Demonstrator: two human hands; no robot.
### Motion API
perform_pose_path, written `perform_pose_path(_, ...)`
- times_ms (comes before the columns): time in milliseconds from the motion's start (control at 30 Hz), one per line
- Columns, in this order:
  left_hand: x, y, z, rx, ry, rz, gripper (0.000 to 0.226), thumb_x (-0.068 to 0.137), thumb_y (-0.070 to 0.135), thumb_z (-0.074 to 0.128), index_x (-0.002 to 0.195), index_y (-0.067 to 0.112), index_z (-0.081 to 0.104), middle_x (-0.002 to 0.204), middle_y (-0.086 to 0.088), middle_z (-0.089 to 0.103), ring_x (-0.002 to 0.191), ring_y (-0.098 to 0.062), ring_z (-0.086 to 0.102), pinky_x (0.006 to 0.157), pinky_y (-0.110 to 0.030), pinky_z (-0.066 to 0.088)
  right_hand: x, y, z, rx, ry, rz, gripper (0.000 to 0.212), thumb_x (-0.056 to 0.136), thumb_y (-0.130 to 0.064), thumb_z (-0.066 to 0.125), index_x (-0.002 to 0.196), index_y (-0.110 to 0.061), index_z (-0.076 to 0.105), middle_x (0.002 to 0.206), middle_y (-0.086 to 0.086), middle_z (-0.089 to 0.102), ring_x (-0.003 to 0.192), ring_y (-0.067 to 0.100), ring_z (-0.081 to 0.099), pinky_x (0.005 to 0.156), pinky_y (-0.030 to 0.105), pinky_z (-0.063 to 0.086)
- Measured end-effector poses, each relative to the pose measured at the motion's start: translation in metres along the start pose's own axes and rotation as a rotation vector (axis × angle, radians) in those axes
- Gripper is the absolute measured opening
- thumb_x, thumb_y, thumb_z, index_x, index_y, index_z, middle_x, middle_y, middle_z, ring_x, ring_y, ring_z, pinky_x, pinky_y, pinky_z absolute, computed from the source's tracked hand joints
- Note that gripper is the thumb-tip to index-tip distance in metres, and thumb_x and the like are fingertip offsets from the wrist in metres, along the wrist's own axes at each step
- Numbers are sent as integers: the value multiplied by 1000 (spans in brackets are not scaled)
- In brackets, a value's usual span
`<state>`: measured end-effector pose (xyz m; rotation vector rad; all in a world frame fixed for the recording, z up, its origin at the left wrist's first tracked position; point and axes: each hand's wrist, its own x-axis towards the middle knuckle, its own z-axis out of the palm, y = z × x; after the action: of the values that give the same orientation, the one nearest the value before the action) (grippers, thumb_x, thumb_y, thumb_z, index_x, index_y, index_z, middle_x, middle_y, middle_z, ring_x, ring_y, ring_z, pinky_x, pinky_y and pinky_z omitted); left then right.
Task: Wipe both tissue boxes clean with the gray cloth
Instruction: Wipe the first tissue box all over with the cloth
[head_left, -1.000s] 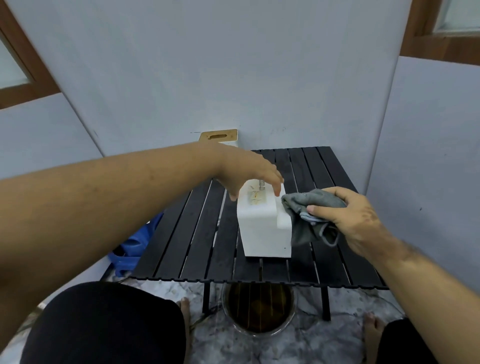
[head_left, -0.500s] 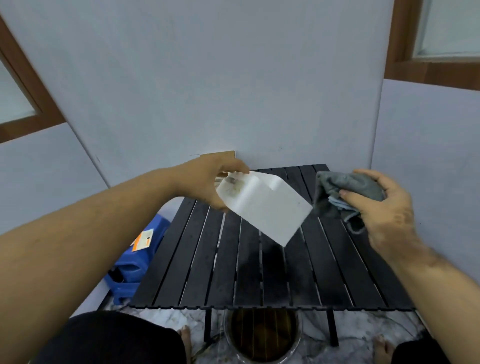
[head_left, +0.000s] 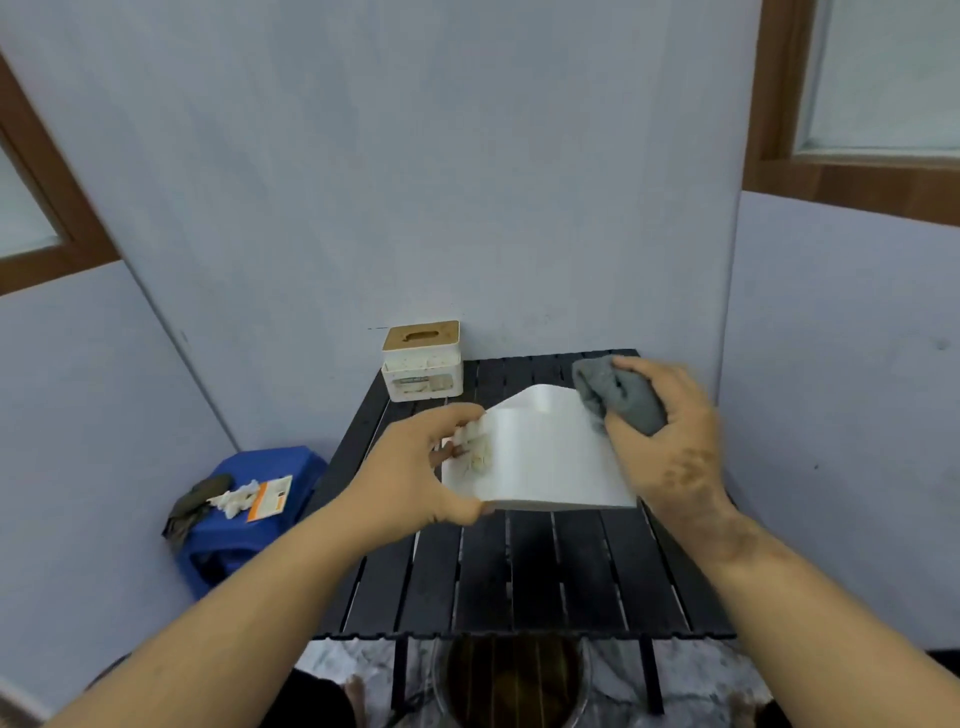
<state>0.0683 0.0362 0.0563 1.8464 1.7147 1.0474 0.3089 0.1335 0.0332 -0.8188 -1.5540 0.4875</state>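
A plain white tissue box (head_left: 545, 457) is held tilted above the black slatted table (head_left: 498, 587). My left hand (head_left: 415, 473) grips its left end, where tissue shows at the opening. My right hand (head_left: 670, 441) holds the bunched gray cloth (head_left: 618, 395) against the box's upper right corner. A second tissue box (head_left: 422, 361), white with a wooden lid, stands at the table's far left corner against the wall.
A blue stool (head_left: 244, 514) left of the table carries a dark rag, white scraps and an orange card. A round metal bin (head_left: 514, 680) sits under the table's near edge. Walls close in behind and to the right.
The white box was lifted off the table by my left hand and turned on its side. My right hand brought the cloth up onto its upper right corner.
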Motion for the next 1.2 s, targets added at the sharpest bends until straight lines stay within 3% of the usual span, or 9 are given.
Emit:
perform_pose_path(67,-8,0,5,-22,40,-6,81,57,3,93,114,52,64,115,20,66,112,-5,66,90,-22,59,-2,2,2,34,40,92,38,79,-8,75,114,-22,68,109,-7,63,105,15,60,91,44,53)
perform_pose_path(233,-14,-7,19,-29,120,-29,86,52,7,90,129,34,62,124,15,64,115,-11,65,93,-31,60,-21,-35,28,29,-172,-213,46,72,-10,77,116,-20,68,119,-10,60,111,14,53,99,21,42)
perform_pose_path(300,-19,-9,18,-38,139,-35,89,53,6,91,131,34,60,126,18,62,117,-7,63,93,-24,57,-12,-25,23,43,-177,-187,43,72,-19,74,114,-25,69,117,-12,63,109,12,58,98,27,47)
perform_pose_path(433,-29,-6,20,10,144,-24,87,55,8,92,123,49,56,124,27,59,117,2,59,91,-13,49,0,2,6,125,-75,134,33,80,-18,76,101,-41,66,103,-18,66,99,11,65,86,45,56)
perform_pose_path(600,-29,-2,26,211,177,104,74,57,4,85,125,24,64,118,20,58,109,3,53,85,-3,41,-18,-37,27,16,-255,-234,42,75,-14,70,113,-31,69,114,-24,63,106,11,55,93,19,44)
perform_pose_path(767,-36,-3,17,294,208,118,81,62,7,87,137,21,61,126,28,46,122,-4,48,100,-6,30,-4,-8,6,296,-240,188,35,81,-10,79,108,-31,70,98,-8,72,86,16,72,63,29,59)
perform_pose_path(900,-41,-4,16,88,249,35,82,59,5,89,132,30,62,127,30,55,118,2,56,97,-9,45,-6,2,7,335,-174,201,36,85,-6,76,111,-29,68,103,3,71,87,23,72,60,36,61)
perform_pose_path(1000,-43,-8,15,-226,218,-112,84,59,-4,92,124,40,62,126,17,63,117,6,60,86,-8,50,0,-1,5,315,-179,146,36,84,-6,77,111,-28,68,104,-5,71,87,11,69,72,25,58)
perform_pose_path(1200,-44,-18,12,-586,138,-226,84,56,4,97,131,24,66,123,-4,72,115,-24,69,91,-38,60,11,-1,1,728,-126,254,33,85,9,67,109,-14,66,104,2,71,95,17,67,82,27,56)
